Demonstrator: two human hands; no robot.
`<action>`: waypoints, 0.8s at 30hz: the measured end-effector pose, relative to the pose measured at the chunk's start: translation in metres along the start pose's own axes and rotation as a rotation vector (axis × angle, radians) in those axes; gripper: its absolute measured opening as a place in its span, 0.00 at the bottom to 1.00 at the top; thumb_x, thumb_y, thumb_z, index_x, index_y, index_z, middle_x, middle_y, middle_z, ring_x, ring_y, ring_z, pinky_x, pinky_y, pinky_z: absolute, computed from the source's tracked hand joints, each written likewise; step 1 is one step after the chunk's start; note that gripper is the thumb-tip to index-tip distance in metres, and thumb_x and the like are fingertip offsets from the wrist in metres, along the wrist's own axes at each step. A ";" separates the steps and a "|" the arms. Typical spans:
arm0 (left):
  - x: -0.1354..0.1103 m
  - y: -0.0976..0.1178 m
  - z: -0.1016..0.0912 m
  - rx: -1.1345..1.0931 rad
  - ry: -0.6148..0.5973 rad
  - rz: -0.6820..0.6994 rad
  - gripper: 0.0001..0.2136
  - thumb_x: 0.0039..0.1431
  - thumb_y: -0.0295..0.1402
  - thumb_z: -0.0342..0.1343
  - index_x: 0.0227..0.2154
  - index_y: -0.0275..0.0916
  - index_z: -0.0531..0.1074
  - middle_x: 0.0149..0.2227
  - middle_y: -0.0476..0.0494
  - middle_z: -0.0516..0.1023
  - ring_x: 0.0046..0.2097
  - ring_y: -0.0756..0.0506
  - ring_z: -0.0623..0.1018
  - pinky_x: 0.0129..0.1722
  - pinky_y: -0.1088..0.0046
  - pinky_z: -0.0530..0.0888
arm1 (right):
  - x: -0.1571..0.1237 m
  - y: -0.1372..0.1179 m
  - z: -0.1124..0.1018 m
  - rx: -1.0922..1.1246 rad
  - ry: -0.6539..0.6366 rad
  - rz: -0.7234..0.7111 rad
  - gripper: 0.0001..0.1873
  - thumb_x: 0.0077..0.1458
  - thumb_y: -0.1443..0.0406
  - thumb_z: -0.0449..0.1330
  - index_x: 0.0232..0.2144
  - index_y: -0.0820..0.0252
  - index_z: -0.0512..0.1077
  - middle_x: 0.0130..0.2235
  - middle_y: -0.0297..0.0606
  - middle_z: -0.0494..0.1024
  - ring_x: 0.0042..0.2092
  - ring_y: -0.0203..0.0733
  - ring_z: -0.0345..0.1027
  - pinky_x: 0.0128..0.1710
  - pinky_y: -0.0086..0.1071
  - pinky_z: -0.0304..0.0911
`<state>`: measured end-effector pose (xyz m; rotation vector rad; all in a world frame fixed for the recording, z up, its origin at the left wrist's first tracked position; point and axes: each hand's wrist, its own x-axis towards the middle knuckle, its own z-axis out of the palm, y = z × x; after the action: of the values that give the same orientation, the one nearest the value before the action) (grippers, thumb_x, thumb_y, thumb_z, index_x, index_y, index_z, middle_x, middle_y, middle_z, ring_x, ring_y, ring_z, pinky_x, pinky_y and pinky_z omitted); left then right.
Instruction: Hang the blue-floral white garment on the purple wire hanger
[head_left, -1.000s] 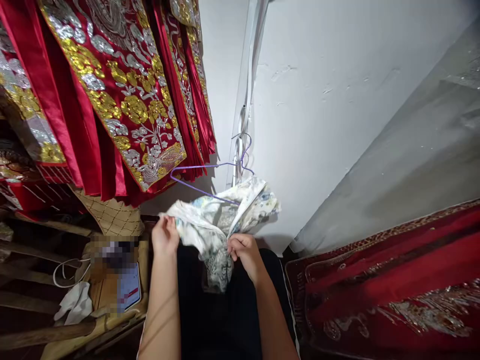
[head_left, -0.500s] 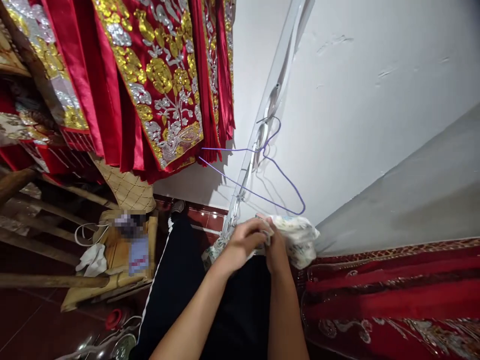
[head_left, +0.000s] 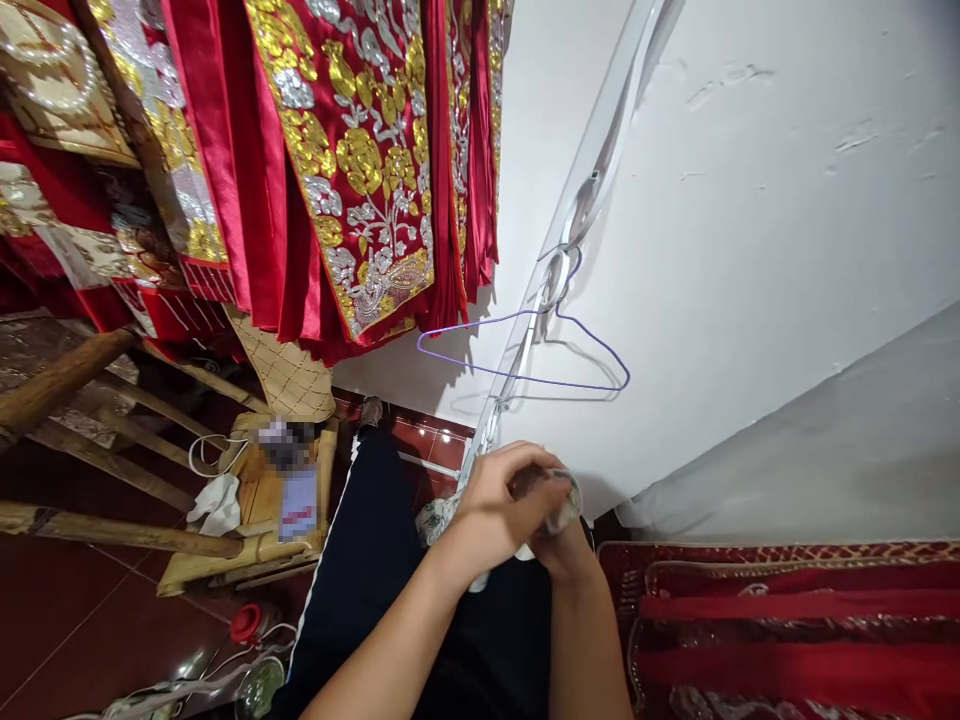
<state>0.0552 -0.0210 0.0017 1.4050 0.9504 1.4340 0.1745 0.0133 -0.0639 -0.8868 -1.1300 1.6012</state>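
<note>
My left hand (head_left: 499, 495) curls over a bunched white cloth (head_left: 564, 500) with a small dark pattern, its fingers bent round the top. Behind and below it, my right hand (head_left: 568, 552) grips the same cloth, its fingers partly hidden by the left. More patterned fabric (head_left: 437, 520) shows to the left, by the wall; whether it is the same piece I cannot tell. Beyond my hands a purple wire hanger (head_left: 525, 380) hangs bare from a white strap (head_left: 556, 280) on the wall.
Red garments with gold and silver sequins (head_left: 367, 170) hang at upper left. A bamboo chair (head_left: 255, 505) at left bears a white cloth (head_left: 217, 503) and blurred items. Red fabric (head_left: 787, 605) lies at lower right. A glass jar (head_left: 262, 685) and a red object (head_left: 245, 623) are on the floor.
The cloth that spread out to the right of my hands is now gathered into a small bunch between them. The hanger has swung round to face me more squarely. The view has shifted left.
</note>
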 end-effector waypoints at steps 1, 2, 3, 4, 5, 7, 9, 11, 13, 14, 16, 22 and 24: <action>0.002 0.001 -0.009 0.038 0.038 0.022 0.07 0.61 0.35 0.57 0.40 0.40 0.77 0.42 0.42 0.79 0.46 0.43 0.76 0.47 0.68 0.71 | -0.002 -0.004 0.006 0.015 -0.022 0.055 0.27 0.53 0.39 0.57 0.41 0.51 0.74 0.36 0.41 0.80 0.41 0.51 0.75 0.34 0.40 0.71; 0.004 0.001 -0.019 0.073 0.080 0.034 0.09 0.61 0.35 0.58 0.42 0.41 0.76 0.44 0.42 0.78 0.48 0.42 0.76 0.49 0.67 0.70 | -0.005 -0.008 0.011 0.030 -0.048 0.126 0.28 0.53 0.39 0.56 0.41 0.52 0.75 0.35 0.42 0.80 0.40 0.51 0.75 0.34 0.39 0.71; 0.006 -0.001 -0.030 0.101 0.111 0.031 0.11 0.60 0.35 0.59 0.45 0.42 0.75 0.46 0.42 0.78 0.50 0.42 0.75 0.50 0.67 0.70 | -0.008 -0.011 0.015 0.036 -0.082 0.194 0.29 0.54 0.38 0.55 0.40 0.53 0.75 0.33 0.43 0.80 0.40 0.51 0.75 0.33 0.38 0.71; 0.006 -0.006 -0.040 0.117 0.119 0.013 0.13 0.60 0.37 0.59 0.48 0.42 0.74 0.47 0.42 0.78 0.51 0.42 0.75 0.51 0.67 0.70 | -0.012 -0.015 0.020 0.034 -0.118 0.249 0.31 0.55 0.37 0.53 0.39 0.55 0.76 0.32 0.44 0.79 0.39 0.51 0.75 0.32 0.38 0.70; 0.004 -0.012 -0.050 0.123 0.093 -0.022 0.15 0.61 0.40 0.58 0.49 0.42 0.73 0.46 0.41 0.78 0.51 0.42 0.75 0.50 0.67 0.70 | -0.015 -0.018 0.024 0.036 -0.154 0.286 0.32 0.54 0.37 0.53 0.37 0.56 0.77 0.31 0.44 0.79 0.38 0.51 0.75 0.32 0.38 0.70; -0.008 -0.028 -0.063 0.120 -0.033 -0.108 0.17 0.67 0.46 0.49 0.46 0.40 0.74 0.43 0.41 0.78 0.46 0.42 0.75 0.47 0.67 0.70 | -0.021 -0.023 0.030 0.051 -0.218 0.299 0.30 0.51 0.37 0.58 0.34 0.56 0.77 0.30 0.44 0.79 0.36 0.51 0.75 0.31 0.37 0.69; -0.029 -0.046 -0.072 0.175 -0.185 -0.172 0.24 0.70 0.48 0.38 0.35 0.37 0.74 0.36 0.43 0.77 0.38 0.45 0.74 0.41 0.69 0.69 | -0.026 -0.029 0.031 0.047 -0.280 0.258 0.28 0.44 0.40 0.64 0.32 0.56 0.77 0.30 0.42 0.79 0.34 0.49 0.75 0.30 0.36 0.69; -0.052 -0.060 -0.080 0.326 -0.300 -0.221 0.27 0.69 0.50 0.37 0.24 0.37 0.68 0.27 0.47 0.71 0.30 0.48 0.68 0.34 0.72 0.65 | -0.029 -0.041 0.025 -0.027 -0.331 0.217 0.25 0.38 0.45 0.70 0.31 0.57 0.78 0.30 0.41 0.79 0.32 0.48 0.74 0.30 0.35 0.68; -0.068 -0.068 -0.093 0.529 -0.356 -0.257 0.26 0.67 0.51 0.43 0.19 0.37 0.62 0.21 0.51 0.62 0.25 0.50 0.61 0.29 0.73 0.60 | -0.032 -0.061 0.014 -0.169 -0.304 0.187 0.21 0.35 0.52 0.73 0.30 0.58 0.78 0.29 0.41 0.79 0.30 0.47 0.73 0.29 0.35 0.68; -0.071 -0.070 -0.101 0.625 -0.369 -0.265 0.26 0.64 0.51 0.48 0.18 0.38 0.61 0.20 0.52 0.60 0.24 0.51 0.60 0.29 0.73 0.58 | -0.035 -0.073 0.009 -0.240 -0.247 0.165 0.20 0.34 0.55 0.74 0.30 0.58 0.78 0.29 0.41 0.79 0.29 0.47 0.73 0.29 0.36 0.69; -0.070 -0.067 -0.118 0.757 -0.388 -0.258 0.23 0.58 0.49 0.57 0.17 0.38 0.61 0.19 0.53 0.60 0.24 0.51 0.61 0.31 0.73 0.59 | -0.040 -0.100 0.000 -0.324 -0.088 0.100 0.20 0.32 0.59 0.75 0.31 0.58 0.78 0.28 0.42 0.79 0.27 0.50 0.73 0.27 0.38 0.69; -0.042 -0.038 -0.135 0.618 -0.195 -0.144 0.07 0.57 0.32 0.52 0.25 0.38 0.70 0.27 0.48 0.72 0.34 0.46 0.71 0.39 0.72 0.64 | -0.033 -0.154 0.008 -0.581 0.165 -0.172 0.13 0.37 0.61 0.70 0.28 0.57 0.75 0.24 0.37 0.74 0.24 0.43 0.66 0.21 0.33 0.61; -0.036 -0.029 -0.128 0.452 -0.071 -0.107 0.06 0.57 0.28 0.49 0.29 0.38 0.71 0.30 0.48 0.73 0.35 0.47 0.70 0.37 0.73 0.64 | -0.013 -0.152 0.006 -0.764 0.178 -0.229 0.10 0.40 0.61 0.67 0.26 0.58 0.72 0.23 0.35 0.71 0.24 0.40 0.62 0.21 0.30 0.57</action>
<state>-0.0718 -0.0384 -0.0448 1.6857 1.3387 1.1223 0.2160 0.0172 0.0828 -1.2932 -1.6755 0.8663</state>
